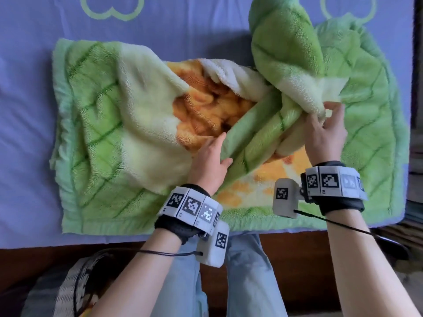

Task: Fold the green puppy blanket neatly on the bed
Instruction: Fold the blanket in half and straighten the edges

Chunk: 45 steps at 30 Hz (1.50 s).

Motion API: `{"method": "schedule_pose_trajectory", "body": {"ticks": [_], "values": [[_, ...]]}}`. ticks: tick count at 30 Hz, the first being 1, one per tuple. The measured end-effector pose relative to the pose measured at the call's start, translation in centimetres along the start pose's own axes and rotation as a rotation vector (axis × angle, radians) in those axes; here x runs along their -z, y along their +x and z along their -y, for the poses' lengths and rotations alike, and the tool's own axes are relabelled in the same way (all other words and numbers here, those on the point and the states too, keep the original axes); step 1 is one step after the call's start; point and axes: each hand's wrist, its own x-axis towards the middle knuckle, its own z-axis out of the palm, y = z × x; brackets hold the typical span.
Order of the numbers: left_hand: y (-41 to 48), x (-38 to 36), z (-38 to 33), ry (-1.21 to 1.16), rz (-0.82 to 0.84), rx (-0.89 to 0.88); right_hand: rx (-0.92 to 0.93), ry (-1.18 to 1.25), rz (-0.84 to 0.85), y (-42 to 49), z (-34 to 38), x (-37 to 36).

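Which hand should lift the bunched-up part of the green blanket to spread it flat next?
Probably the right hand. Its fingers already pinch the raised bunch of the blanket, which rises on that side. The left hand only grips a low green edge fold near the middle.

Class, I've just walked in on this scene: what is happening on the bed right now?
A person stands at the bed, working a green puppy blanket with both bare hands. The left hand grips a bunched green fold near the middle; the right hand pinches a pale raised flap. The blanket is rumpled and only partly folded, not yet neat.
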Motion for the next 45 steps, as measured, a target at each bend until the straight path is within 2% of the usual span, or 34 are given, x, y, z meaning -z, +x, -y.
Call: {"method": "schedule_pose_trajectory", "body": {"ticks": [3, 8, 10, 13, 15, 17, 20, 24, 32, 36, 39, 42, 45], "values": [[0.0, -1.0, -0.5, 0.027, 0.016, 0.044, -0.157, 0.052, 0.000, 0.3, -2.6, 2.1], [-0.5, -2.2, -0.9, 0.045, 0.011, 0.035, -0.436, 0.161, 0.163, -0.8, -7.1, 2.2], [-0.7, -3.1, -1.5, 0.058, 0.040, 0.035, -0.555, 0.079, 0.223, -1.1, -9.1, 2.1], [-0.7, -4.8, -2.6, 0.090, 0.118, 0.051, -0.775, 0.151, 0.277, -1.2, -11.3, 2.1], [-0.6, -6.0, -3.6, 0.129, 0.155, 0.036, -0.833, 0.163, 0.330, -0.9, -12.1, 2.6], [-0.5, -7.0, -4.4, 0.154, 0.183, 0.017, -0.804, 0.148, 0.387, -0.6, -12.6, 3.0], [-0.6, -8.6, -5.5, 0.192, 0.231, -0.018, -0.658, 0.089, 0.412, -0.4, -13.0, 4.1], [-1.2, -10.5, -6.7, 0.194, 0.229, -0.067, -0.441, 0.176, 0.302, -0.1, -13.1, 6.3], [-1.2, -13.8, -8.4, 0.279, 0.271, -0.146, -0.404, 0.448, 0.164, 2.3, -12.8, 11.3], [-1.9, -15.7, -8.7, 0.358, 0.435, -0.174, -0.403, 0.446, 0.175, 3.7, -13.0, 13.0], [-2.3, -16.9, -8.3, 0.380, 0.527, -0.122, -0.384, 0.375, 0.169, 4.2, -13.1, 13.6], [-2.3, -16.7, -8.0, 0.290, 0.482, -0.072, -0.377, 0.296, 0.148, 4.3, -13.9, 13.9], [-1.7, -16.1, -8.5, 0.230, 0.348, -0.144, -0.364, 0.281, 0.131, 4.3, -14.6, 14.3]]}}
